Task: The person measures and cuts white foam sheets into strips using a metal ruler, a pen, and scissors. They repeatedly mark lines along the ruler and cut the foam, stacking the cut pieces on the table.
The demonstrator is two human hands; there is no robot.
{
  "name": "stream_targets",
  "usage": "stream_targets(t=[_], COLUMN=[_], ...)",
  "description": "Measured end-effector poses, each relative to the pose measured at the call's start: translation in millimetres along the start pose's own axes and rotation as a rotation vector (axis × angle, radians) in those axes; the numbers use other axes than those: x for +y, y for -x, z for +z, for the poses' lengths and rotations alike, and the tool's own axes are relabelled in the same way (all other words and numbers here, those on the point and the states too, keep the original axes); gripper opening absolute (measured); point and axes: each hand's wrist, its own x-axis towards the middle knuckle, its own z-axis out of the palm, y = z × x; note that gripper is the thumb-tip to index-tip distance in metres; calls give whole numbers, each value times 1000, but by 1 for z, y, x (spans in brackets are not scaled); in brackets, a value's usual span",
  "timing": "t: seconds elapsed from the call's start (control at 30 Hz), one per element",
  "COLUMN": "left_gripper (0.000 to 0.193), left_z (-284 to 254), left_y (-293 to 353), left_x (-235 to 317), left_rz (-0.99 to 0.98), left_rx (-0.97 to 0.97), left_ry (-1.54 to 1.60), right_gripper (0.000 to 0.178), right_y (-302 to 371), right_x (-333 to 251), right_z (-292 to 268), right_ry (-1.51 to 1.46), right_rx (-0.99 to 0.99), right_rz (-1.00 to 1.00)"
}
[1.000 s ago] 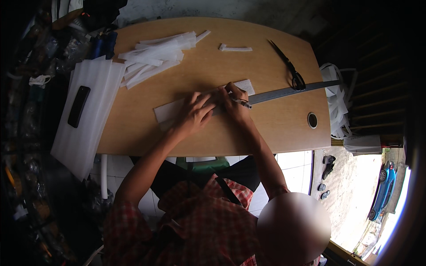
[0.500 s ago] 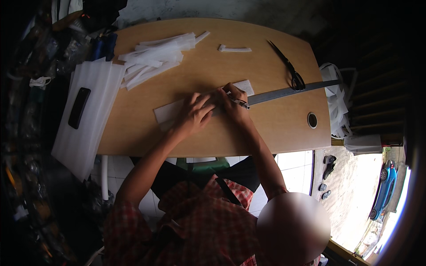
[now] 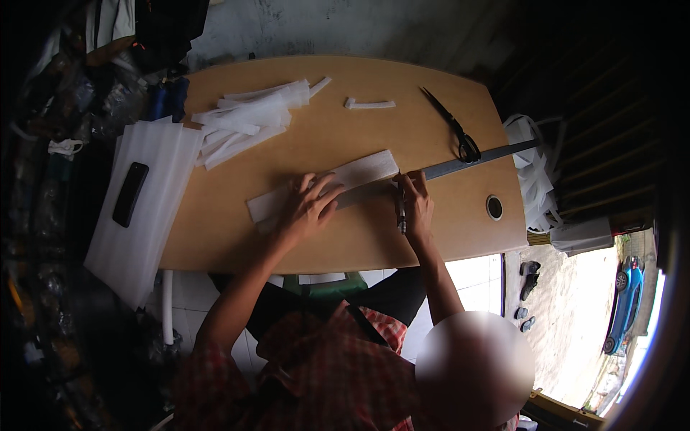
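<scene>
Easing the splayed left hand (image 3: 309, 210) could let the white foam strip (image 3: 366, 169) skew, should the slim dark tool (image 3: 401, 215) gripped in the right hand (image 3: 420, 210) catch.

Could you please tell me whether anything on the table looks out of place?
Nothing looks spilled or damaged. Slightly odd: the long grey ruler pokes past the right edge of the table, and one short white strip lies apart from the heaped strips, its left end apparently folded.
</scene>
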Motion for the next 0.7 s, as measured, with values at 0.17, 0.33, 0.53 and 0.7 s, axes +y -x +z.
stream_targets(t=[0.17, 0.33, 0.53, 0.7], left_gripper=[44, 41, 28, 23], left_z=[-2, 1, 1, -43], left_y=[-1, 0, -6, -30], left_x=[5, 0, -19, -14], left_rz=[-195, -324, -301, -299], left_rx=[139, 149, 228, 134], left_ry=[-82, -110, 146, 370], right_gripper=[32, 38, 32, 33], right_y=[22, 21, -27, -68], right_x=[17, 34, 86, 170], right_z=[-11, -9, -33, -48], right_ry=[147, 131, 257, 428], right_rx=[-89, -100, 223, 117], right_rz=[-66, -224, -109, 80])
